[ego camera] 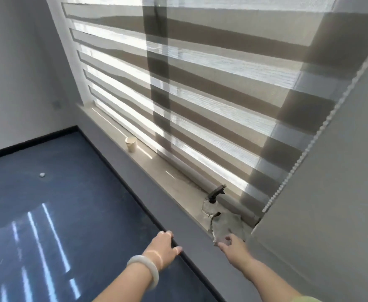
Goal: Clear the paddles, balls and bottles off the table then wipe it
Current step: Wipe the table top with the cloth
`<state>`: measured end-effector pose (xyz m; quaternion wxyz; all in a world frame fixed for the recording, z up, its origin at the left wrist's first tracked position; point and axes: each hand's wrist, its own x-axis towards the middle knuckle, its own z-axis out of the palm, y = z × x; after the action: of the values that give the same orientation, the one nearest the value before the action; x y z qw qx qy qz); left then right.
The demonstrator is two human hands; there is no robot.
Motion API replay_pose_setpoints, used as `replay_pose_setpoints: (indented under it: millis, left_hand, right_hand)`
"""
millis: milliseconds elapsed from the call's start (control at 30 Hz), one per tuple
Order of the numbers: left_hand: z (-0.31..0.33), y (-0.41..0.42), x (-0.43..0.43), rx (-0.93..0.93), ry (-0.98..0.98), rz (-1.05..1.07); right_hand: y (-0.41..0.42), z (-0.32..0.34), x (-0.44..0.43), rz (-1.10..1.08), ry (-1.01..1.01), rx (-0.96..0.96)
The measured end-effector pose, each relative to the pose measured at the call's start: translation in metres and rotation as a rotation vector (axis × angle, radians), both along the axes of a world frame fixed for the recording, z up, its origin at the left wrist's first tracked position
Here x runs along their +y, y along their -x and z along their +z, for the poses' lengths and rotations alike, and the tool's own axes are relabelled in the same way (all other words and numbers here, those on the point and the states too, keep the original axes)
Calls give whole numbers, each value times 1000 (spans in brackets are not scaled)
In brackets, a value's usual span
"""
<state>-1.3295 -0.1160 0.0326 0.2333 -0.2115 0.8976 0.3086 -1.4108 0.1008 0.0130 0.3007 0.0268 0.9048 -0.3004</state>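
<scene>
**As the right hand [233, 245] is reaching to the grey cloth [228, 225], the left hand [163, 247] is hanging idle**

While the person is facing the window sill [161, 168], the right hand is stretching out with fingers parted and empty, its fingertips at the cloth's near edge; whether they are touching it cannot be told. The cloth is lying crumpled on the sill, just beside a clear spray bottle [210, 205]. The left hand, a white bangle [146, 271] on its wrist, is hovering relaxed, holding nothing. A paper cup [131, 143] is standing farther along the sill, and a small white ball [42, 175] is lying on the blue floor [69, 192].
</scene>
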Motion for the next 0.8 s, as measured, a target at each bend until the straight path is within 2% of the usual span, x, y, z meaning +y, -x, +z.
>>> replay_pose_setpoints:
  millis: [100,200,433,533,667,800]
  left_hand:
    - [-19,37,1,-27,-19,-83]
    - [-36,72,2,-29,-60,-60]
    - [-74,149,12,15,-94,-44]
    - [-88,171,20,121,-162,-18]
    - [-104,202,29,144,-91,-93]
    - [-109,223,37,242,-296,-57]
  right_hand:
    - [19,-17,-5,-59,-35,-4]
    - [49,-36,-14,-67,-67,42]
    - [95,-85,-28,122,-322,80]
    - [97,-106,-26,154,-378,86]
    - [93,-123,-21,200,-483,204]
    - [96,-133,-17,171,-463,283]
